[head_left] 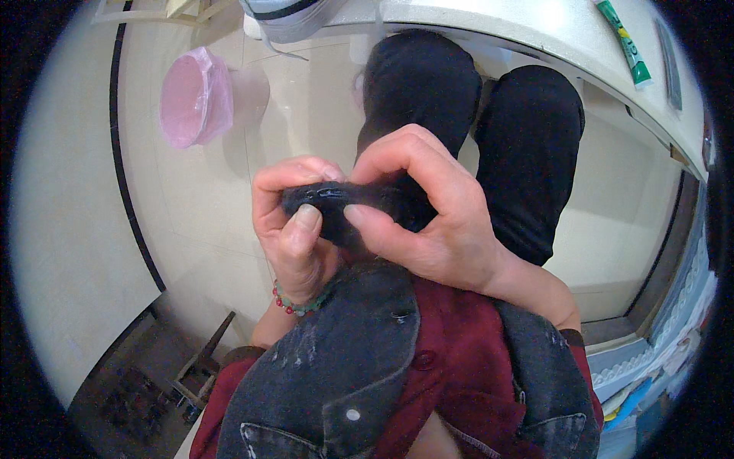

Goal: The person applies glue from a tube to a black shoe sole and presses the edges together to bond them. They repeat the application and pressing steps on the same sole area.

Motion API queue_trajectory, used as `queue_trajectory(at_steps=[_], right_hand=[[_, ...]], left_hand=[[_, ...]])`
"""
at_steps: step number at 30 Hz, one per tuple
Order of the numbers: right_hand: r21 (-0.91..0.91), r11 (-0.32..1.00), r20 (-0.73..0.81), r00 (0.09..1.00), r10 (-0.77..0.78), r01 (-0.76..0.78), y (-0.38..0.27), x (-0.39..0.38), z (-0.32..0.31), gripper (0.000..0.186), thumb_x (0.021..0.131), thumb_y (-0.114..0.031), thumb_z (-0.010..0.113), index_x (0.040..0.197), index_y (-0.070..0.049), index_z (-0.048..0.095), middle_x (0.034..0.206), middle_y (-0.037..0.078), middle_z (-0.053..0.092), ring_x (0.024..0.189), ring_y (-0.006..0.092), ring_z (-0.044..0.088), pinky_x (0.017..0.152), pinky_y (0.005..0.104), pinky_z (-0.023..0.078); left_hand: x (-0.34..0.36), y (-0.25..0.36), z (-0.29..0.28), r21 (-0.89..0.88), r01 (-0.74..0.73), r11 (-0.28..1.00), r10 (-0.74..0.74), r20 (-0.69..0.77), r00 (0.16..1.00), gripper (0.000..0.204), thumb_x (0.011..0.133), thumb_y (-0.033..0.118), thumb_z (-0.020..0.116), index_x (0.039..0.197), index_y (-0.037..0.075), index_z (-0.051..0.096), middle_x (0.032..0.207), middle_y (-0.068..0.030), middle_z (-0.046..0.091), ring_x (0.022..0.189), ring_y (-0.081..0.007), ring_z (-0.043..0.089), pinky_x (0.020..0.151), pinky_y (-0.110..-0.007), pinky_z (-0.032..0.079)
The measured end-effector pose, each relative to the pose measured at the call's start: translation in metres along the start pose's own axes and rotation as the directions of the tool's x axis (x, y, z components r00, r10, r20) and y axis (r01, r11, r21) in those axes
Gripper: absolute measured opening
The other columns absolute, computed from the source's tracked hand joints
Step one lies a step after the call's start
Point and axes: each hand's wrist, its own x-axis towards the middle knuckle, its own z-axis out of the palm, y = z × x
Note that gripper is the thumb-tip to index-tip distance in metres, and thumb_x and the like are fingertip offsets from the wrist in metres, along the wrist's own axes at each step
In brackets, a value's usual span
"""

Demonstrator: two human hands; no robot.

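Note:
In front of my chest, both hands pinch a dark, fuzzy piece (330, 217) with a short glossy streak along its upper edge. I cannot make out its exact kind. My left hand (287, 237), with a beaded bracelet (294, 304) at the wrist, grips the left end between thumb and curled fingers. Bent in an arch, my right hand (451, 218) has its thumb tip on the front of the piece and its fingertips at the top edge. The two thumbs lie close together, on either side of the glossy streak. Part of the piece is hidden behind the right hand.
A white table (527, 30) curves across the top, bearing a green tube (625, 44) and a dark flat bar (669, 65). At its left end is a white shoe (289, 19) with a dangling lace. A pink-lined bin (186, 99) stands on the floor. My black-trousered legs (531, 153) extend beneath the table.

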Motion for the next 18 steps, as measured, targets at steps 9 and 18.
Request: queue_trajectory(at_steps=[9, 18], right_hand=[[-0.008, 1.0, -0.021, 1.0, -0.017, 0.017, 0.002, 0.0035, 0.0052, 0.025, 0.07, 0.001, 0.071, 0.091, -0.001, 0.057, 0.089, 0.009, 0.058, 0.081, 0.0208, 0.057, 0.073, 0.0289, 0.046], [-0.034, 0.998, -0.038, 0.998, -0.047, 0.046, 0.0025, 0.0035, 0.0026, 0.026, 0.069, 0.002, 0.071, 0.091, -0.002, 0.058, 0.088, 0.009, 0.058, 0.08, 0.0217, 0.058, 0.073, 0.0297, 0.046]], left_hand=[[0.0011, -0.0033, -0.0016, -0.078, -0.003, 0.997, 0.001, -0.024, 1.0, 0.031, 0.079, 0.013, 0.062, 0.104, 0.0, 0.05, 0.101, -0.0186, 0.056, 0.092, -0.0214, 0.055, 0.083, -0.034, 0.048], [0.0027, -0.0049, -0.0007, -0.073, 0.014, 0.997, -0.015, -0.011, 1.0, 0.032, 0.078, 0.014, 0.063, 0.104, 0.001, 0.05, 0.101, -0.0182, 0.056, 0.092, -0.0214, 0.054, 0.083, -0.033, 0.047]])
